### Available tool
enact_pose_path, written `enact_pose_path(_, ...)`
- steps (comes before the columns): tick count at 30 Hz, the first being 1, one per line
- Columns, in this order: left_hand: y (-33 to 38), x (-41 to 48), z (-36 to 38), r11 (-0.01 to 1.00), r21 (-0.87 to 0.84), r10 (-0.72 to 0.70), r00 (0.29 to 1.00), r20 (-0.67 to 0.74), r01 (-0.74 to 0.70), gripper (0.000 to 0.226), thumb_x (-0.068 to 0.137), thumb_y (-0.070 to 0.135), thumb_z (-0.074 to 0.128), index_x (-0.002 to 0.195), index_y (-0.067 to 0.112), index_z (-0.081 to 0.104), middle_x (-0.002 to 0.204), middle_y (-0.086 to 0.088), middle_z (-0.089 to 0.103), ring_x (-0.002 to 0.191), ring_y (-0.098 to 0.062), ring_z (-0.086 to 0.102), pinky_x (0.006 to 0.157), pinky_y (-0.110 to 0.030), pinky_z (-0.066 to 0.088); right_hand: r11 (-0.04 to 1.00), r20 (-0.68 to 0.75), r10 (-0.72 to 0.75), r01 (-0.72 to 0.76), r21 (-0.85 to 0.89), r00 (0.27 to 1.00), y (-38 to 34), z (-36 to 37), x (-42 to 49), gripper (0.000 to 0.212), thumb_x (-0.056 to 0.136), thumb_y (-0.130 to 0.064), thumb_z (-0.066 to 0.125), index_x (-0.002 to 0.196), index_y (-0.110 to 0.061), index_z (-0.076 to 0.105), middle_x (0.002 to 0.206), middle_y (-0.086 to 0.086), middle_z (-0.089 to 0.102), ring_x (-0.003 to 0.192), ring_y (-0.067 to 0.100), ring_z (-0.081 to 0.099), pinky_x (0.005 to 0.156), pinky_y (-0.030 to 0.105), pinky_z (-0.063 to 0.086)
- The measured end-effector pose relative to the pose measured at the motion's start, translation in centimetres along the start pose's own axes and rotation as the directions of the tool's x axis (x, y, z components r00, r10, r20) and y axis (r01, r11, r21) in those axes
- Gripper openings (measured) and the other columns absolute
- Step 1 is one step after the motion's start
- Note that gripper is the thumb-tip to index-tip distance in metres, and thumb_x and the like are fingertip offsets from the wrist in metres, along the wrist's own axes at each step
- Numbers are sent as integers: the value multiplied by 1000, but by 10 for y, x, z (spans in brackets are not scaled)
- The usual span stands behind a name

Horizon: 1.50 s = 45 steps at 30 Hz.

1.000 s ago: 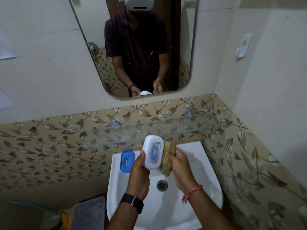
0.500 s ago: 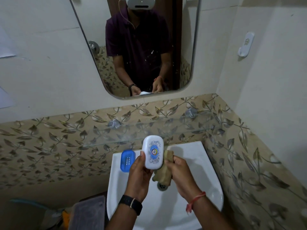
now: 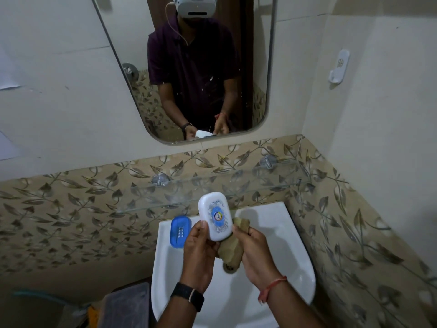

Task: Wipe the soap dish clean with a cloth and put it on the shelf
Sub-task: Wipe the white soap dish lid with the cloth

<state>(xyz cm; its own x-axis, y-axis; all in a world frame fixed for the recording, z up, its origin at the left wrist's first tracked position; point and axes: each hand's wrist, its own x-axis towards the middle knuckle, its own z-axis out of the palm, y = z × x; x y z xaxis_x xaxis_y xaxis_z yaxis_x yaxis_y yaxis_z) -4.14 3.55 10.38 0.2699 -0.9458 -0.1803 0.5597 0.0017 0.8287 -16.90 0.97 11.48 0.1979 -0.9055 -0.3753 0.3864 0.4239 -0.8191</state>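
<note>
My left hand [image 3: 198, 252] holds a white soap dish [image 3: 215, 215] with a blue round emblem, tilted up on end above the white sink [image 3: 279, 233]. A crumpled tan cloth [image 3: 233, 249] is bunched in my right hand [image 3: 256, 254] and presses against the dish's lower right side. Just behind and above the dish runs a clear glass shelf [image 3: 248, 185] on two metal brackets. A blue soap dish part [image 3: 180, 231] with small holes lies on the sink's back left corner.
A mirror [image 3: 189, 67] hangs above the leaf-patterned tile band [image 3: 71, 209]. A white wall hook [image 3: 339, 67] is on the right wall. The sink drain [image 3: 229, 268] lies under my hands. A grey bin [image 3: 127, 306] stands at the lower left.
The cloth has slid from the dish's right edge down to its lower side, and my right hand has dropped with it. The dish stays held up in my left hand.
</note>
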Motion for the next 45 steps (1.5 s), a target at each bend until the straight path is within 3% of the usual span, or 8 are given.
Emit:
enact_pose_path(4,-8,-8,-3,982,162,95,995,43,-101,41,83,38,82,119,22,71,121,-18,75,111,-30,72,82,-32,61,1000,-55,-26,27,13,998,-15,-2,1,19,94,-12,68,107,-1,75,99,22,79,85,41,76,77,66,59)
enact_pose_path(10,-6,-7,-10,952,256,161,986,52,-169,40,75,44,88,91,15,65,93,-23,72,86,-30,70,71,-39,59,995,11,95,-95,12,995,-16,-11,1,24,101,-6,53,108,9,70,101,36,73,80,45,73,67,56,62)
enact_pose_path(14,-5,-9,-9,966,190,174,985,14,-173,50,82,38,82,116,8,63,91,-28,74,66,-28,68,52,-34,56,990,61,140,-138,-29,988,-15,-13,-5,25,100,0,51,115,11,67,110,32,73,92,38,73,78,41,61)
enact_pose_path(20,-9,-11,-5,936,248,243,968,63,-251,41,89,26,74,127,19,65,96,-21,79,79,-25,73,66,-36,60,993,38,119,-119,-5,992,-20,-12,-7,24,97,10,48,113,19,63,108,45,66,93,51,67,91,66,53)
enact_pose_path(30,-14,-16,-3,877,388,269,959,90,-283,40,89,32,72,128,26,64,111,-16,78,108,-32,73,91,-40,60,927,18,-227,221,-301,974,-15,-20,-14,26,95,-1,59,103,-16,78,78,-6,78,68,7,68,60,22,51)
enact_pose_path(34,-14,-16,-3,862,424,275,959,70,-278,31,90,39,71,118,28,66,99,-18,79,101,-30,75,92,-45,60,695,189,-346,387,-606,919,-4,-13,-19,33,94,-6,65,117,-27,76,105,-25,74,98,-16,65,85,9,51)
enact_pose_path(39,-19,-16,-6,829,499,216,968,127,-251,29,94,33,66,122,30,65,92,-18,79,97,-32,76,90,-43,60,720,174,-296,339,-605,939,-14,-11,-8,31,96,-7,63,123,-20,74,114,-6,77,102,3,69,92,22,57)
enact_pose_path(45,5,-1,-20,745,629,138,974,180,-222,20,96,22,62,115,23,66,81,-41,62,85,-55,67,89,-57,60,696,270,-328,425,-579,905,8,-14,-26,48,95,-9,62,124,-47,66,118,-26,73,109,-9,66,92,12,52)
